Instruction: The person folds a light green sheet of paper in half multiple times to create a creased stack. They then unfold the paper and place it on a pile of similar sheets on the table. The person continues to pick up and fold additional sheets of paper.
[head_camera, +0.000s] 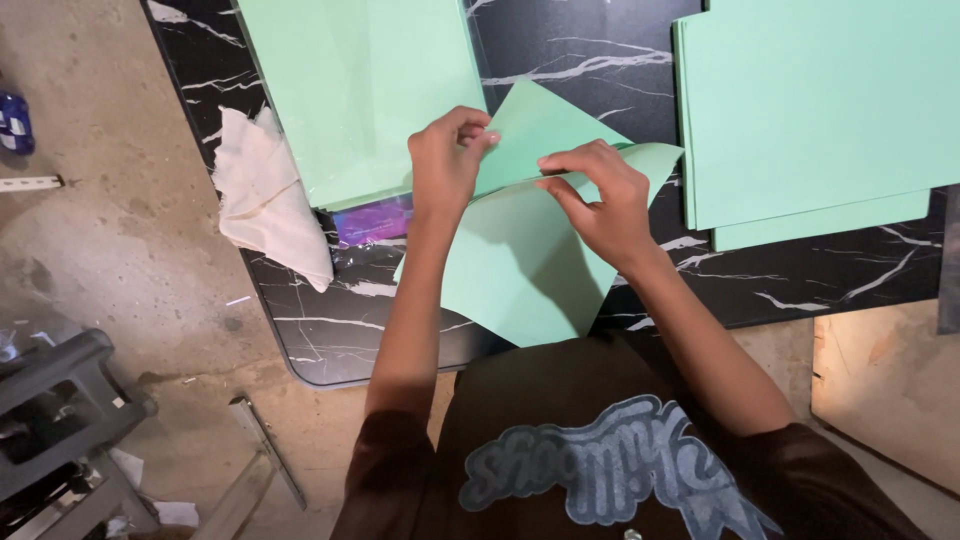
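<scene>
Plainly mid-fold: green sheet (520, 270) lying at a slant on the near edge of the black marbled desk (560, 50), its lower corner hanging past the rim toward the dark shirt (600, 450). Left hand (445, 160) closed in a pinch on the raised flap, thumb and fingertips meeting at its left edge; right hand (600, 195) closed too, fingers pressing the curled-over top edge down against the sheet. Easy to go wrong from this position: with the two edges held at different heights, could set a crooked crease once flattened. Overhanging corner unsupported, so could sag or bend against the shirt and shift the whole sheet under the hands. Hard pinch on thin paper, likely to dent or tear at the left edge. Glossy desk offering little grip, so a sideways push could slide the sheet toward the green stack (810, 100) at the right or the second green pile (350, 90) at the left. White cloth (265, 200) and purple wrapper (372, 220) lying just beside the left forearm, near enough to be dragged by an elbow.
</scene>
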